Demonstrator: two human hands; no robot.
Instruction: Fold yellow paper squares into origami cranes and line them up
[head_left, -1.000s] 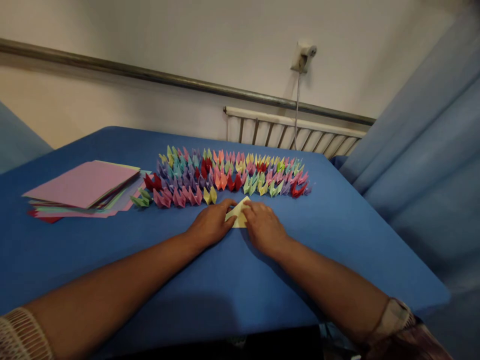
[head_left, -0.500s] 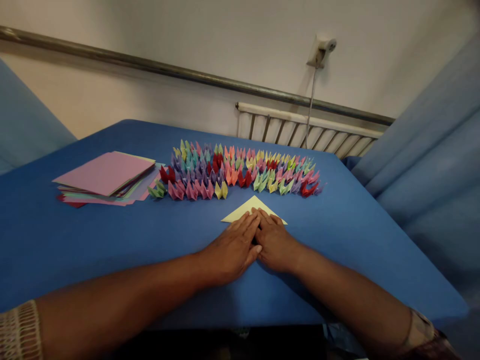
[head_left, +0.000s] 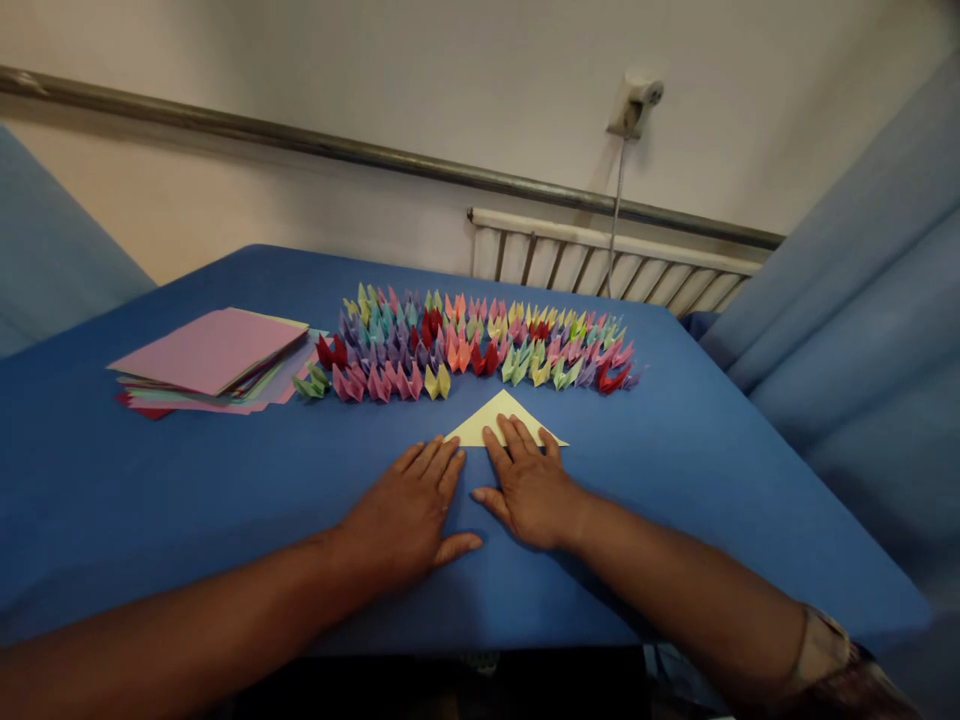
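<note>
A pale yellow sheet of origami paper (head_left: 480,425), folded into a triangle, lies flat on the blue table with its point facing away from me. My right hand (head_left: 536,490) rests on its right half, fingers stretched out over the folded edge and thumb out to the left. At the triangle's left corner, my left hand (head_left: 409,510) lies flat with its fingertips touching the corner and its thumb spread toward the right. Neither hand grips anything. Just beyond the paper stand rows of folded paper cranes (head_left: 457,345) in many colours.
A stack of coloured paper sheets (head_left: 214,350), pink on top, lies at the left of the blue table (head_left: 225,500). Behind the table are a radiator (head_left: 600,255), a metal rail (head_left: 360,150) and a wall socket with a plug (head_left: 634,105). Blue curtains (head_left: 847,330) hang at both sides.
My left hand has slid left along the folded edge, away from my right hand, to the triangle's left corner. My right hand stays on the paper, its fingers more spread.
</note>
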